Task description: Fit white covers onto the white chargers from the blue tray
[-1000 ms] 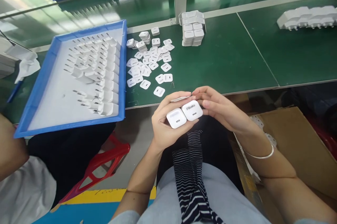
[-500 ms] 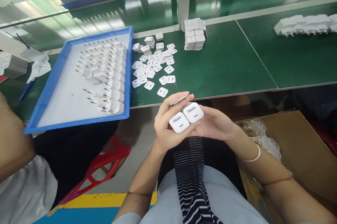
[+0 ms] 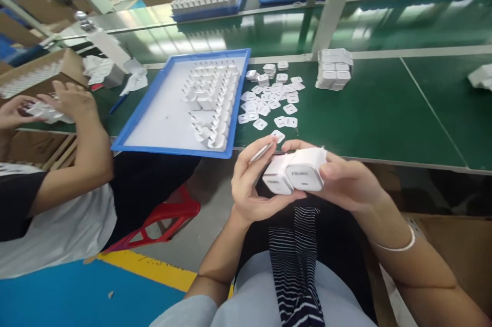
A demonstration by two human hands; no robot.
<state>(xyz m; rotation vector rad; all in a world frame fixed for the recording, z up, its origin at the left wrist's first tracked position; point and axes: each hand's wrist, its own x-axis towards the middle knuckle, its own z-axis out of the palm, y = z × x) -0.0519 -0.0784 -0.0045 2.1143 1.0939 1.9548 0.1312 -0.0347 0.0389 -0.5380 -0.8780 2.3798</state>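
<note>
Two white charger plugs point(image 3: 294, 177) with grey lettering sit side by side between my hands, just in front of the green bench's edge. My right hand point(image 3: 348, 181) wraps the right plug from behind and below. My left hand point(image 3: 251, 183) cups the left plug, and its fingertips also pinch a thin white sticker sheet point(image 3: 260, 152). A blue tray point(image 3: 154, 124) with rows of white plugs lies on the bench to the left. Loose white label pieces point(image 3: 271, 104) are scattered beside the tray.
A stack of white plugs point(image 3: 333, 76) stands behind the labels by a metal post point(image 3: 334, 6). A co-worker at the left handles white parts point(image 3: 46, 110). A red stool point(image 3: 165, 219) is below; a cardboard box point(image 3: 461, 255) sits at my right.
My view has swung left and up, bringing the co-worker's hands into sight. The two plugs have turned more sideways in my hands, and my right hand now covers more of the right plug.
</note>
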